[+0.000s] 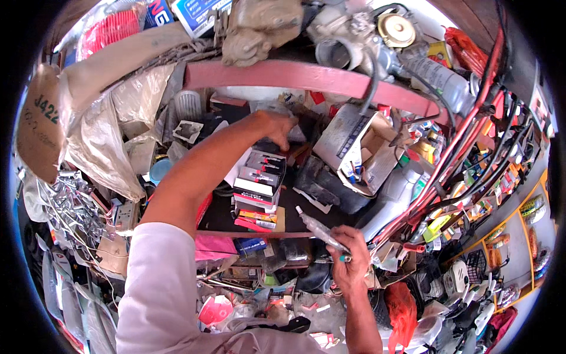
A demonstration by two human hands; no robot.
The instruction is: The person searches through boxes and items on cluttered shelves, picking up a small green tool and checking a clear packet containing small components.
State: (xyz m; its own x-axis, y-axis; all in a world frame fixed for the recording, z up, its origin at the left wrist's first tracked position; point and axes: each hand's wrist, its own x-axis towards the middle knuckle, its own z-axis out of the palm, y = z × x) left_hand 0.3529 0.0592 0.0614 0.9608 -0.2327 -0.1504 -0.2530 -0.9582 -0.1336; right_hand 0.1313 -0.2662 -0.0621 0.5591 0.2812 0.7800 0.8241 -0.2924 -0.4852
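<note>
My right hand (351, 256) is closed around a whitish squeeze tube (321, 229), its narrow nozzle pointing up and to the left. A small green bit shows by the fingers. My left hand (274, 127) reaches into the back of the cluttered shelf (295, 215), with thumb and fingers apart. Greyish and clear plastic pieces lie around its fingertips, partly hidden by the hand. Just below it stands a stack of small boxes (259, 174), white, black and red. Flat yellow and red boxes (256, 220) lie at the shelf's front.
An open cardboard carton (368, 147) rests right of my left hand, above a dark container (330, 186). A red metal bar (312, 76) crosses above, with dirty metal parts (259, 26) over it. Red cables (466, 153) run down the right. Loose metal pieces (76, 206) crowd the left.
</note>
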